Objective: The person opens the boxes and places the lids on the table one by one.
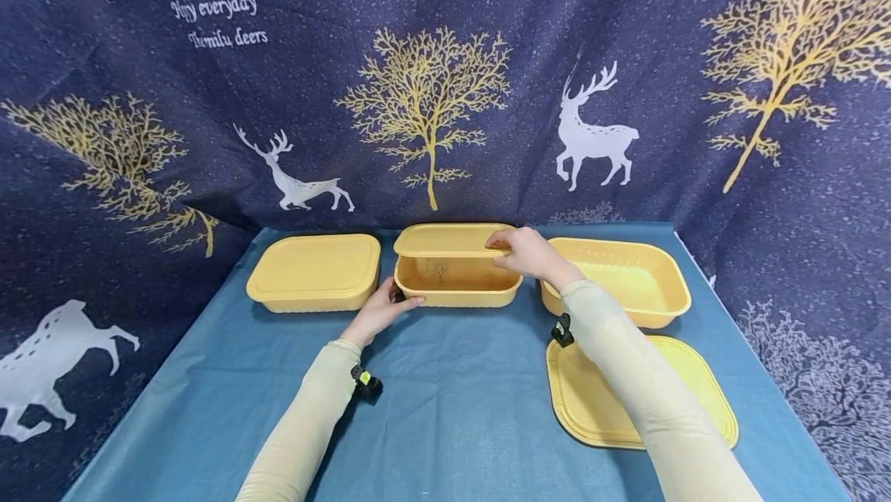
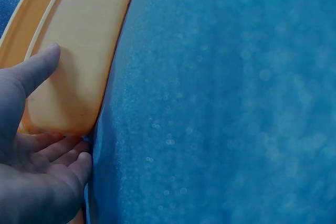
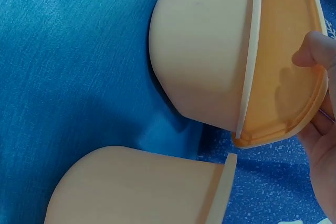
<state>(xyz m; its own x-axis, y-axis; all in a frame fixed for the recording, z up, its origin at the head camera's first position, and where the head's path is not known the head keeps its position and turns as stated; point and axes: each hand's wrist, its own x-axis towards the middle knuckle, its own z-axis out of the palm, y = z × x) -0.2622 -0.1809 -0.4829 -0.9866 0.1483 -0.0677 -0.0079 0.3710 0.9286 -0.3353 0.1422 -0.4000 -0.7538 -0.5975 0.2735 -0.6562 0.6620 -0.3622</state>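
At the middle of the back stands a yellow food container (image 1: 459, 298), its lid (image 1: 448, 240) raised above the opening. My right hand (image 1: 524, 248) pinches this lid near its right end; in the right wrist view the thumb (image 3: 312, 51) lies on the lid's underside and the fingers go behind it. My left hand (image 1: 383, 309) holds the container's left corner, thumb (image 2: 42, 69) along the front wall and fingers around the end. Inside the container, a small patch of faint dark marks (image 1: 437, 270) shows.
Left of it sits a lidded yellow container (image 1: 313, 268). To the right is an uncovered yellow container (image 1: 619, 278), with a loose yellow lid (image 1: 592, 401) lying in front, partly under the right forearm. A blue cloth (image 1: 445, 394) covers the table; a patterned curtain (image 1: 487, 138) hangs behind.
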